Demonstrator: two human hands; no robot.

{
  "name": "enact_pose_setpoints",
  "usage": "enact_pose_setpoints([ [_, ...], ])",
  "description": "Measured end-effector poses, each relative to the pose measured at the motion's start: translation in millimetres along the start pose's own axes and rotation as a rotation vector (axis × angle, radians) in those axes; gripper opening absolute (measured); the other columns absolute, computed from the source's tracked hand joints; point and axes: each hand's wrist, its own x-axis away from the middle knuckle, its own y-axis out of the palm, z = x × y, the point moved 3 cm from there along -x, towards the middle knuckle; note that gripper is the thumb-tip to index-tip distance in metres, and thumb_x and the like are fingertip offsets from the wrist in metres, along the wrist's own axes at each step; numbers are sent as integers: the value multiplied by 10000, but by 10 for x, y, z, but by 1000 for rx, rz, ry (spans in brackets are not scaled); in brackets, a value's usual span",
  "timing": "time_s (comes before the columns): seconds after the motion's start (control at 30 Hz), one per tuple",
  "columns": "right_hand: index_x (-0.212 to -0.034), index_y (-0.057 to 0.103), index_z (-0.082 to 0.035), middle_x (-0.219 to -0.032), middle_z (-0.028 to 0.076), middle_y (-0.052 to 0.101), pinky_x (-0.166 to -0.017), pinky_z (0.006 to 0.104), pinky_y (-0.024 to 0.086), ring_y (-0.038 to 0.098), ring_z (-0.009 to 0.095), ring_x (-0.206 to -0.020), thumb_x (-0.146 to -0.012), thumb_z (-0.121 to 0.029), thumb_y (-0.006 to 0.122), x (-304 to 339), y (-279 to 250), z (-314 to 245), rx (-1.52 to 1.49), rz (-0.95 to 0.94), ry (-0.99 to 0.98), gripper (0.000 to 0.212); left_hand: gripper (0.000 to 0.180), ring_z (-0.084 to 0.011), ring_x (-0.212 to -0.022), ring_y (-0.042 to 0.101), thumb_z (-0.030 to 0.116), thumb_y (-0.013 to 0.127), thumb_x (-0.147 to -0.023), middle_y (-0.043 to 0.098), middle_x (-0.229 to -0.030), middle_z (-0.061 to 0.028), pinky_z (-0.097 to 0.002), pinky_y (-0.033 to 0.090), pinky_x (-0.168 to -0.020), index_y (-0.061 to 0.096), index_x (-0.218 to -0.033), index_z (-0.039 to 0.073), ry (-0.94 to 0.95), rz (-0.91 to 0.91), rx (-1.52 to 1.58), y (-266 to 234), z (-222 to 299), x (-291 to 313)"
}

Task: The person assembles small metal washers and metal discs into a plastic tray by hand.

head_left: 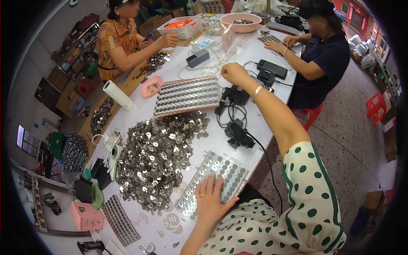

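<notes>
Flatly, the left hand (211, 200) splays on the near tray (229, 172); the right hand (233, 73), outstretched, is curled in

Fairly bright, diffuse light spreads over the white tabletop (203, 141), the heaped metal discs (155, 157) throwing back small white glints, while the storage shelves (75, 50) at left look dimmer and softer in detail, and fisheye distortion bends straight edges toward a rim darkening into black corners.

White table (210, 142) below my remote camera, heap of metal discs (151, 165) at my eight o'clock, disc-filled tray (170, 113) at eleven, second tray (241, 183) at six, black cabled device (238, 132) at three, pink basin (241, 29) at one.
</notes>
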Motion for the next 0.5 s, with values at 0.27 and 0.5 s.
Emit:
enact_pose_setpoints([
  [0.27, -960, 775, -2, -1006, 178, 760, -764, 415, 591, 746, 328, -915, -665, -228, 826, -528, 616, 136, 334, -654, 105, 375, 779, -350, -1367, 406, 621, 748, -795, 474, -1475, -167, -531, 276, -1136, 606, -1313, 57, -30, -24, 43, -57, -29, -12],
  [0.5, -887, 764, 8, -845, 142, 744, -589, 369, 561, 703, 249, -658, -712, -254, 790, -730, 233, 384, 67, -675, 228, 316, 772, -347, -1381, 393, 619, 733, -822, 468, -1482, -171, -540, 275, -1132, 596, -1345, 68, -14, -63, 76, -24, -121, -11],
])
